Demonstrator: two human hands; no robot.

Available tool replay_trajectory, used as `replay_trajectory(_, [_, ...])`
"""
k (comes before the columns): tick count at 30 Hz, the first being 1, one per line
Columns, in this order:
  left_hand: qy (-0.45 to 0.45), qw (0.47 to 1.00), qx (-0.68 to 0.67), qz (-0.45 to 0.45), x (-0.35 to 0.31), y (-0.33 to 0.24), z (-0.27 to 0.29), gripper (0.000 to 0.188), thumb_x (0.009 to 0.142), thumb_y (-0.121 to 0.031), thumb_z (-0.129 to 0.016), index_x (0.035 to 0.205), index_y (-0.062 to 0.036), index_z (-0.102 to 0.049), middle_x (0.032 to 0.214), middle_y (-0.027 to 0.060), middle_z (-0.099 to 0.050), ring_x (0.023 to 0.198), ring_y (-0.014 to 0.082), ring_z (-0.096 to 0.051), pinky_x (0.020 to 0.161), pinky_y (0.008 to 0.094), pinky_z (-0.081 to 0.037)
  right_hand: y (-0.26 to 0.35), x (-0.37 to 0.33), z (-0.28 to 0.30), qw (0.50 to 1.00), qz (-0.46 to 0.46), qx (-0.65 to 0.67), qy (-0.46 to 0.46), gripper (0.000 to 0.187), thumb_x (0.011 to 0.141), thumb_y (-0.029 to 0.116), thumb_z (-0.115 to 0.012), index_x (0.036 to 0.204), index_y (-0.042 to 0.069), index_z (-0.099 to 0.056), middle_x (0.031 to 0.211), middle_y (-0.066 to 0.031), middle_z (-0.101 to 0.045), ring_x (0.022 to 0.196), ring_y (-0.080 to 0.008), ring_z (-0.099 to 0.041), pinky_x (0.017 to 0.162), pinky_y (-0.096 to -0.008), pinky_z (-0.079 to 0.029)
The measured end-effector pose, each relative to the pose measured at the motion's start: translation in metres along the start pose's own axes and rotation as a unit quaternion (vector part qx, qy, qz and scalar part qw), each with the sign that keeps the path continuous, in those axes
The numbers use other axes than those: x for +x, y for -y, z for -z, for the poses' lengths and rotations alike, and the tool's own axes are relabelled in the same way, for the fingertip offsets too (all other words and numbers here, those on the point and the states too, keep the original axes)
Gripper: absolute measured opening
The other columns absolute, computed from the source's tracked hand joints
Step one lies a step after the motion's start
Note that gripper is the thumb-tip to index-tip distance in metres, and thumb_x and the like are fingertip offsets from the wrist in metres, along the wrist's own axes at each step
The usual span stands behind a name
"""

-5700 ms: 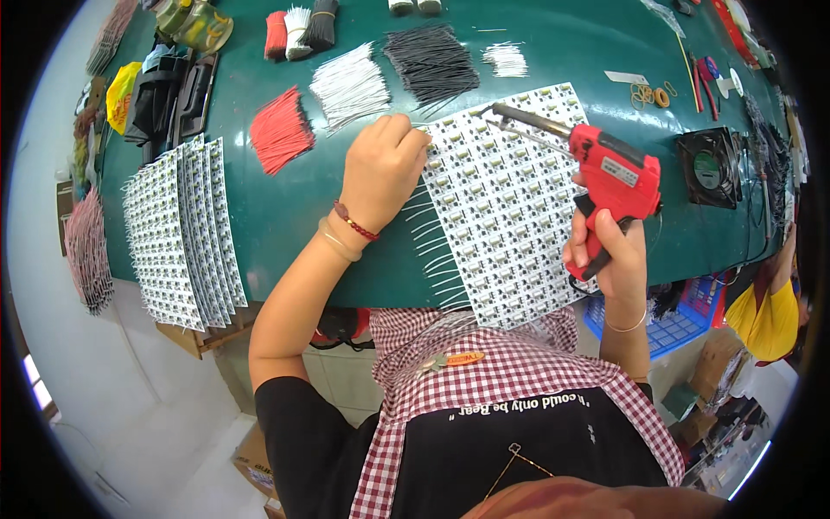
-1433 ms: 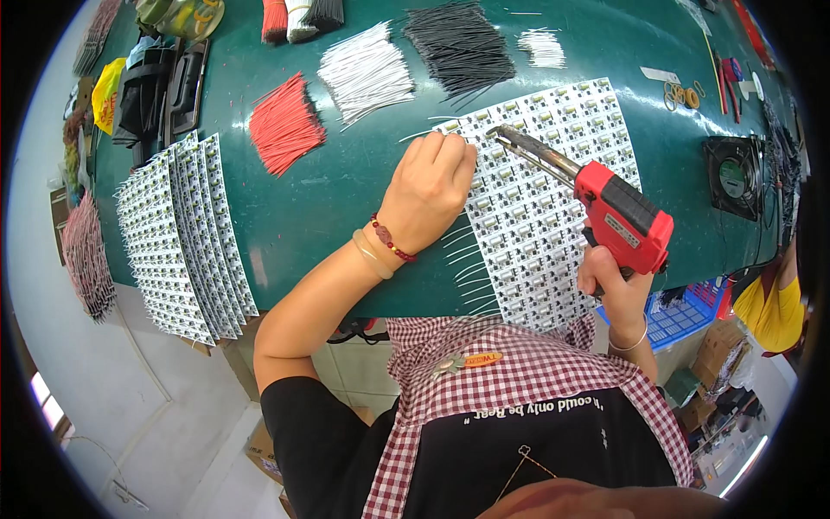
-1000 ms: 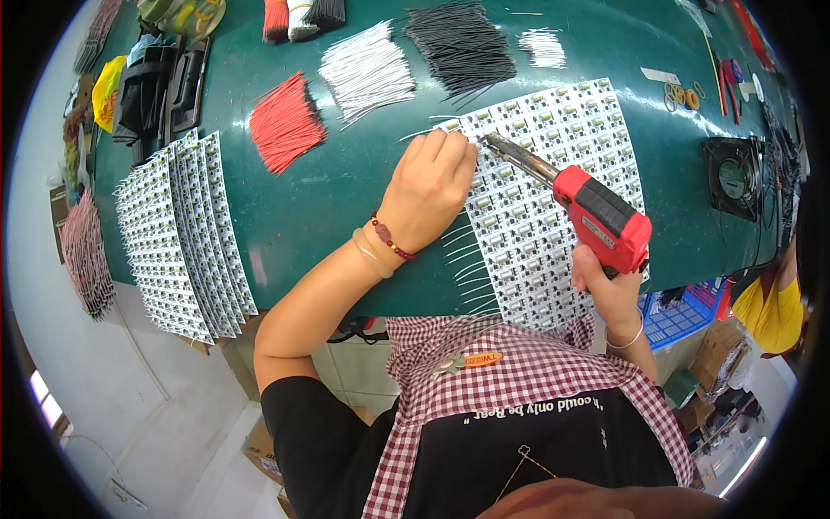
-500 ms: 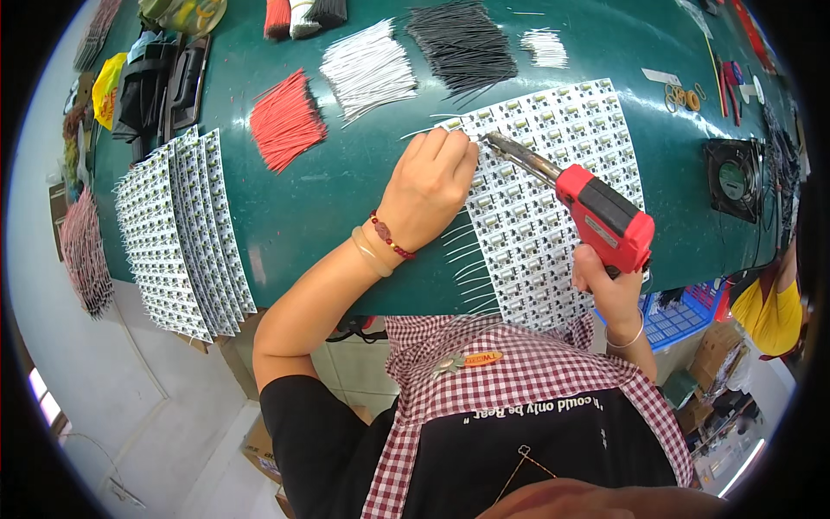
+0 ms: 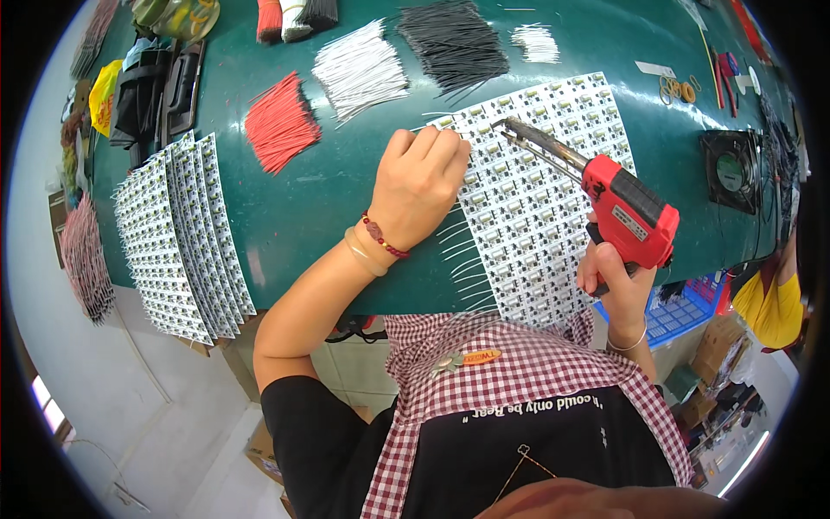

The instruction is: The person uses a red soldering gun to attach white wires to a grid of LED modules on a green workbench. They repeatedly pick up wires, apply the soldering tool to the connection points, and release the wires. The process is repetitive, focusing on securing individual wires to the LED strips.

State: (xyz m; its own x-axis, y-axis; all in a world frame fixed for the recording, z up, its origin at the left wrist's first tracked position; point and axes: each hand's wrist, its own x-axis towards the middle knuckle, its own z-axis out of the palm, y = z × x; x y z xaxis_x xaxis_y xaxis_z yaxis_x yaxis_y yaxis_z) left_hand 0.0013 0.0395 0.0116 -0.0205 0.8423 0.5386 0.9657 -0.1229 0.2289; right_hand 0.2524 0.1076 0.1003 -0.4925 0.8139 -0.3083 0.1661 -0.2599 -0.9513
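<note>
The right hand (image 5: 616,275) is wrapped around the handle of the red soldering gun (image 5: 631,212), fingers closed on it, with the thin metal tip pointing left over the upper part of the board (image 5: 540,221); whether the tip touches cannot be told. The gun is probably the heaviest thing in reach, firm and easy to grip, and its handle is the only sensible place to hold it, since the metal front may be hot. The left hand (image 5: 421,177) sits at the board's upper left edge, fingers bent well in, the tips hidden, so whether they pinch a wire cannot be told. The board lies flat on the green table (image 5: 346,233), its near end by the checked apron (image 5: 510,363); it looks thin, light and fairly stiff, perhaps liable to slide, and is best held by its edges, away from the small parts. The white wires (image 5: 467,277) poking out along its left side look soft and bendy, likely easy to snag, so a light pinch should suit. Beyond lie loose piles of red wire (image 5: 282,124), white wire (image 5: 359,73) and black wire (image 5: 454,48)
</note>
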Motion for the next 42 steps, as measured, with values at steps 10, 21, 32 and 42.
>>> replay_trajectory(10, [-0.014,0.996,-0.081,0.02,-0.001,-0.002,-0.001,0.022,0.067,0.001,-0.067,0.088,-0.0059,-0.066,0.072,0.0027,-0.046,0.069,0.0193,-0.049,0.062,0.0329,-0.037,-0.005,-0.01,0.002,0.999,-0.045,-0.021,0.011,0.005,0.089,0.004,-0.059,0.089,0.0,-0.057,0.058,-0.0026,-0.054,0.049,-0.0109,-0.053,0.048,-0.0266,-0.045])
replay_trajectory(21, [0.005,0.989,-0.141,0.052,-0.003,0.002,-0.004,0.023,0.068,0.004,-0.065,0.09,-0.0041,-0.065,0.073,0.0051,-0.047,0.07,0.0224,-0.049,0.062,0.0343,-0.039,-0.014,-0.016,0.002,0.997,-0.056,-0.057,0.007,0.022,0.085,0.005,-0.066,0.104,0.0,-0.056,0.074,-0.0019,-0.059,0.055,-0.0065,-0.054,0.048,-0.0222,-0.044])
replay_trajectory(32, [0.007,0.989,-0.138,0.045,-0.003,0.002,-0.005,0.023,0.068,0.006,-0.063,0.089,-0.0025,-0.064,0.073,0.0062,-0.045,0.07,0.0231,-0.048,0.063,0.034,-0.04,-0.014,-0.018,-0.002,0.996,-0.054,-0.077,0.004,0.021,0.082,0.002,-0.069,0.102,0.001,-0.059,0.073,0.0011,-0.059,0.058,-0.0041,-0.053,0.049,-0.0206,-0.042])
replay_trajectory(42, [0.004,0.991,-0.13,0.038,-0.002,0.001,-0.005,0.02,0.068,0.005,-0.061,0.088,-0.0012,-0.064,0.073,0.0063,-0.045,0.069,0.0231,-0.048,0.063,0.0337,-0.04,-0.018,-0.016,-0.002,0.989,-0.012,-0.146,0.016,0.025,0.081,0.004,-0.07,0.104,0.001,-0.059,0.075,0.0018,-0.059,0.059,-0.0038,-0.053,0.051,-0.0211,-0.043])
